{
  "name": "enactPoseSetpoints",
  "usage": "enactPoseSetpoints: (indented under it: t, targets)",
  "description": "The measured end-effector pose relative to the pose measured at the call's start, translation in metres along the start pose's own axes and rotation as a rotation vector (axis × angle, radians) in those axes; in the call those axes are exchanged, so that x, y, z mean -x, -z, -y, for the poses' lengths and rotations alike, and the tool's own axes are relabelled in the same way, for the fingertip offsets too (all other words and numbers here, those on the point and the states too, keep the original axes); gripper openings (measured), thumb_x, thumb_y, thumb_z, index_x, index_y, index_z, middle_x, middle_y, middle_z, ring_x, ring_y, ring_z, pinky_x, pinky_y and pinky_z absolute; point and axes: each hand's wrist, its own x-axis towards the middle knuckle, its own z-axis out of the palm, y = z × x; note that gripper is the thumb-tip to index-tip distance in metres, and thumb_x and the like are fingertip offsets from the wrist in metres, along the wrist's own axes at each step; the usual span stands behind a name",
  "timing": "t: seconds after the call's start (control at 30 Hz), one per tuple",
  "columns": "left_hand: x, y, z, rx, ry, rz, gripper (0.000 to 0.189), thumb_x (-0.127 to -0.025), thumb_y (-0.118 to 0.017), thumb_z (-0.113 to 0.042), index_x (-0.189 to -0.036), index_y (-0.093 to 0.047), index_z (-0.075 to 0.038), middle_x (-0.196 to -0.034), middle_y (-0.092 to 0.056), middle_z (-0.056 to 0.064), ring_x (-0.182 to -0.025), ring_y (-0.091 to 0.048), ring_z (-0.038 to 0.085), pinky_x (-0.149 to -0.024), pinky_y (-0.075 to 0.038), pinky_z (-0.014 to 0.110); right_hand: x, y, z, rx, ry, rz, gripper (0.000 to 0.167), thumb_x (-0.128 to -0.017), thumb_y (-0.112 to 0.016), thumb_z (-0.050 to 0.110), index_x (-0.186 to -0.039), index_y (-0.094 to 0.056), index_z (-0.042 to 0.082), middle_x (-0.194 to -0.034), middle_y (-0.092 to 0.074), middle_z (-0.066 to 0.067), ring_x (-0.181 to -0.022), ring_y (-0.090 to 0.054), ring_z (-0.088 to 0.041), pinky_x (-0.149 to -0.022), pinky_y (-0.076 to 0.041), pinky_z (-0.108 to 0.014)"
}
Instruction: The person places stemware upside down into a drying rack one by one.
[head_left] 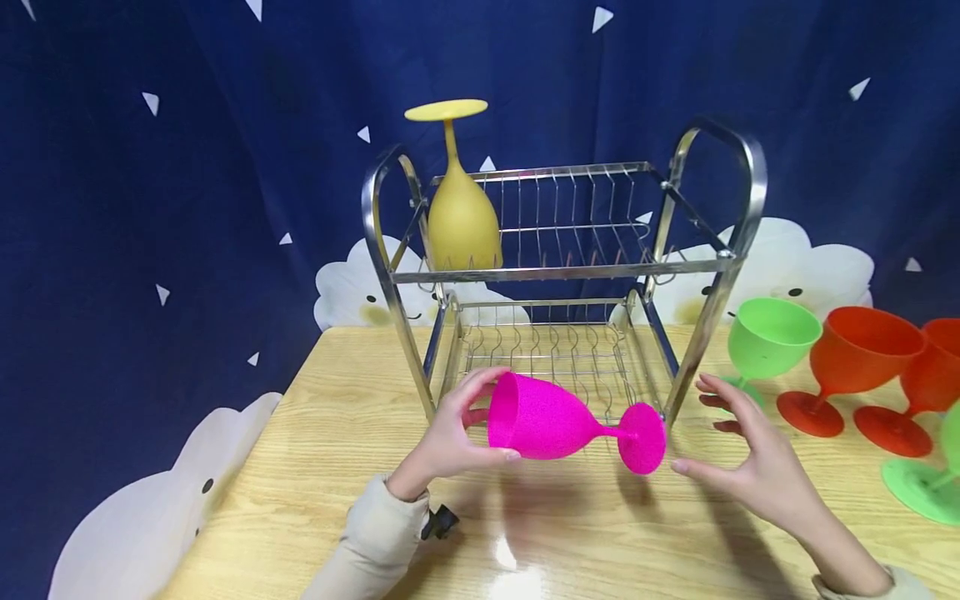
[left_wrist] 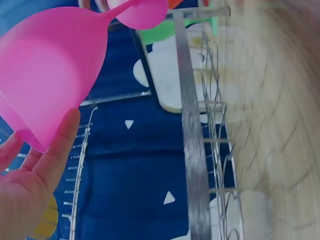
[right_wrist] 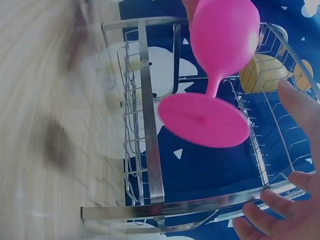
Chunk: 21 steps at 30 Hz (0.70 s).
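A bright pink goblet (head_left: 551, 419) lies sideways in the air in front of the rack, its mouth to the left and its foot to the right. My left hand (head_left: 461, 433) grips it by the bowl near the rim, thumb in front and fingers behind. Close to the foot, my right hand (head_left: 761, 467) is spread with fingers apart and holds nothing. In the right wrist view the goblet's foot (right_wrist: 204, 120) faces the camera, apart from the right fingers (right_wrist: 272, 202). The left wrist view shows the left fingers (left_wrist: 62, 145) against the pink bowl (left_wrist: 55, 65).
A two-tier metal dish rack (head_left: 558, 271) stands behind the hands. On its upper tier a yellow goblet (head_left: 463, 217) sits upside down at the left. Green goblets (head_left: 772, 337) and red goblets (head_left: 862, 354) stand upright at the right. A small black object (head_left: 440, 522) lies near the left sleeve.
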Motion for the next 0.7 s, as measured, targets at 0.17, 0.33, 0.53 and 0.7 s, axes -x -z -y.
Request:
enactPoseSetpoints:
  t: [0.17, 0.33, 0.53, 0.7]
  targets:
    - [0.001, 0.005, -0.001, 0.047, -0.018, -0.050, 0.081, -0.064, -0.082, -0.015, -0.131, -0.039, 0.002, -0.122, -0.045, 0.018, -0.105, -0.049, 0.032, -0.078, -0.052, 0.038, 0.003, -0.002, -0.007, -0.059, -0.014, 0.020, 0.094, -0.052, -0.085, -0.001, -0.135, -0.039, 0.003, -0.123, -0.044, 0.019, -0.106, -0.043, 0.004, -0.077, -0.039, -0.006]
    - [-0.001, 0.001, -0.003, 0.122, -0.064, -0.085, 0.091, -0.066, -0.079, -0.040, -0.129, -0.036, 0.008, -0.122, -0.044, 0.024, -0.105, -0.051, 0.022, -0.078, -0.051, 0.041, 0.008, -0.012, -0.014, -0.189, -0.046, 0.082, 0.092, -0.058, -0.079, -0.008, -0.137, -0.033, 0.000, -0.123, -0.046, 0.013, -0.106, -0.045, 0.002, -0.078, -0.042, -0.010]
    - [-0.006, -0.009, -0.005, 0.212, -0.163, -0.129, 0.090, -0.068, -0.079, -0.037, -0.126, -0.031, 0.014, -0.121, -0.044, 0.019, -0.107, -0.051, 0.018, -0.079, -0.051, 0.040, 0.012, -0.031, -0.016, -0.502, -0.090, 0.154, 0.080, -0.071, -0.064, -0.018, -0.139, -0.029, 0.005, -0.123, -0.049, 0.013, -0.107, -0.049, -0.002, -0.080, -0.045, -0.015]
    - [-0.010, -0.021, -0.005, 0.221, -0.257, -0.157, 0.087, -0.069, -0.078, -0.032, -0.126, -0.030, 0.013, -0.121, -0.044, 0.013, -0.108, -0.049, 0.019, -0.080, -0.050, 0.041, 0.012, -0.044, -0.015, -0.812, -0.089, 0.217, 0.066, -0.083, -0.049, -0.017, -0.139, -0.030, 0.011, -0.126, -0.051, 0.003, -0.110, -0.051, -0.011, -0.084, -0.046, -0.021]
